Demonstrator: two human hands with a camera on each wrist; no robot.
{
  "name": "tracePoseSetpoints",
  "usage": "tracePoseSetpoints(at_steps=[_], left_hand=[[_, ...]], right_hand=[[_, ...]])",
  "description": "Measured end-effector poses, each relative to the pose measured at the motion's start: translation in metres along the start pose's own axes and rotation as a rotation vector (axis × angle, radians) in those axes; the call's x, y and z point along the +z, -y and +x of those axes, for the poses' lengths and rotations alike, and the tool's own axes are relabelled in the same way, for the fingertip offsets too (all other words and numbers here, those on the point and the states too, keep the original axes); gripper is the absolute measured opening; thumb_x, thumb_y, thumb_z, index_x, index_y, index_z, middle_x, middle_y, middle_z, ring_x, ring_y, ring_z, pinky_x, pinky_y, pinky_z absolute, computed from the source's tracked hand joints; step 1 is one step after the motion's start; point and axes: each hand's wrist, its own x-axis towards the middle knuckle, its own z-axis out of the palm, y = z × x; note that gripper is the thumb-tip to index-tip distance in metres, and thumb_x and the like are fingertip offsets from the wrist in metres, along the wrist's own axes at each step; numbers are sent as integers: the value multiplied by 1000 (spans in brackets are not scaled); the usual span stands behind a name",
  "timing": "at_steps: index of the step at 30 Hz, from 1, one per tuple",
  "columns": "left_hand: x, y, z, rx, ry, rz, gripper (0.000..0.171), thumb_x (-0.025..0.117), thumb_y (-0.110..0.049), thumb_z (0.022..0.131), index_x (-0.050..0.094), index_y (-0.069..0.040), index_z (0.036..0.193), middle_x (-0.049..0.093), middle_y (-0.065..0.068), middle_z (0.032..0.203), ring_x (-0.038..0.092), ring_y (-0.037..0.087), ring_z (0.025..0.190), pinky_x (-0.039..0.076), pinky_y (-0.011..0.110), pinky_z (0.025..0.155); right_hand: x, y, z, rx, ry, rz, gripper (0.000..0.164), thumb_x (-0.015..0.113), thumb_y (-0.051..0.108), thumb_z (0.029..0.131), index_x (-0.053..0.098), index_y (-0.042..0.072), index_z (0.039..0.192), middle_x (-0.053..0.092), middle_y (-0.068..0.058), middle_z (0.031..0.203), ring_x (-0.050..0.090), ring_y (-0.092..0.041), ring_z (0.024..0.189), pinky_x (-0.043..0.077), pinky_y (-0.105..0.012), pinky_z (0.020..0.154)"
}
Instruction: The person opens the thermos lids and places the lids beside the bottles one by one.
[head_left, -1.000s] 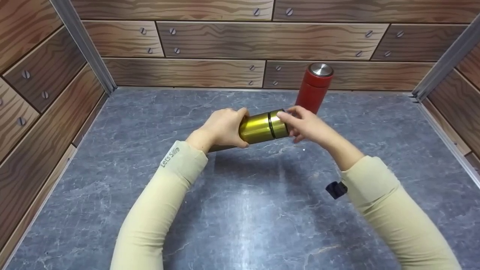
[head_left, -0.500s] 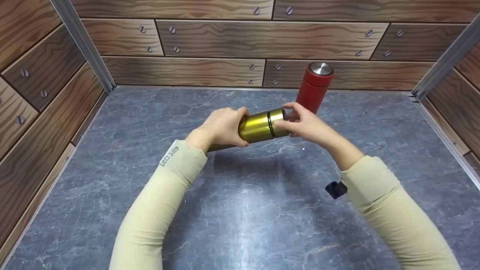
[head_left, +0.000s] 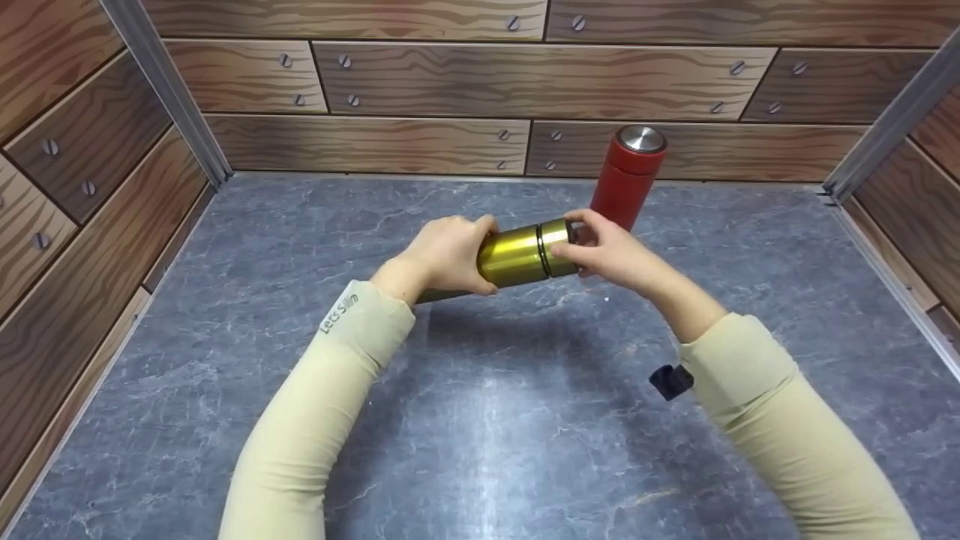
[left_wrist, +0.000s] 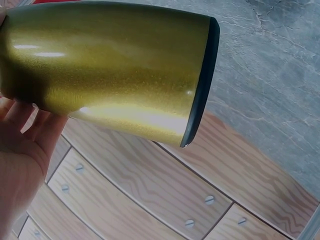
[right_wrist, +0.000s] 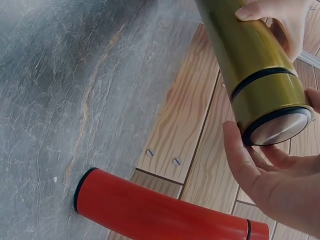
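In the head view, my left hand point(head_left: 450, 253) grips the body of a gold thermos flask point(head_left: 514, 256). The flask lies nearly level above the table, its capped end to the right and slightly raised. My right hand point(head_left: 611, 251) holds the gold cap point(head_left: 557, 246) between thumb and fingers. In the right wrist view, those fingers sit round the rim of the cap point(right_wrist: 267, 102), whose end is a brushed steel disc point(right_wrist: 281, 129). The cap is on the flask, with a black ring at the seam. In the left wrist view, the flask's black base point(left_wrist: 202, 85) shows.
A red thermos flask point(head_left: 626, 180) with a steel-topped lid stands upright behind my right hand. The table point(head_left: 480, 420) has a grey marbled top. Wood-patterned walls point(head_left: 420, 82) close it in at the back and sides. A black wrist device point(head_left: 671, 381) is at my right cuff.
My right hand's fingers have shifted on the cap: the one on its near side moved lower and the grip closed round the cap. My left hand and the gold flask stay nearly still.
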Motion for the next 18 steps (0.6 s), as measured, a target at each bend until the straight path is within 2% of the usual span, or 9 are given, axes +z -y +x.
tracePoseSetpoints(at_steps=[4,8,11,14,18], left_hand=[[0,0,0,-4,0,-6,68,78,-41,64,51,-12,120,66,7,101,61,23,86,50,39,78],[0,0,0,1,0,3,68,78,-41,64,51,-11,119,66,7,100,61,23,85,50,39,77],[0,0,1,2,2,10,68,78,-41,64,51,-12,119,66,7,99,61,23,85,50,39,77],[1,0,1,5,4,12,68,78,-42,64,51,-12,119,66,6,98,61,23,85,50,39,77],[2,2,0,8,-1,14,68,77,-42,63,52,-13,119,66,5,97,61,22,84,50,38,76]], right_hand=[[1,-1,2,49,9,26,67,51,40,93,27,2,142,47,-24,130,55,-28,102,53,-31,76],[2,-1,3,97,9,44,68,44,48,94,33,-4,137,54,-22,110,60,-19,79,56,-30,66],[3,0,3,89,10,42,63,47,46,93,39,-5,130,54,-18,100,59,-13,69,55,-28,61],[3,0,4,55,14,40,58,54,38,91,39,-3,130,54,-19,106,57,-14,76,54,-25,63],[2,0,4,41,25,50,64,56,36,91,32,0,138,51,-22,119,56,-20,89,54,-26,68]])
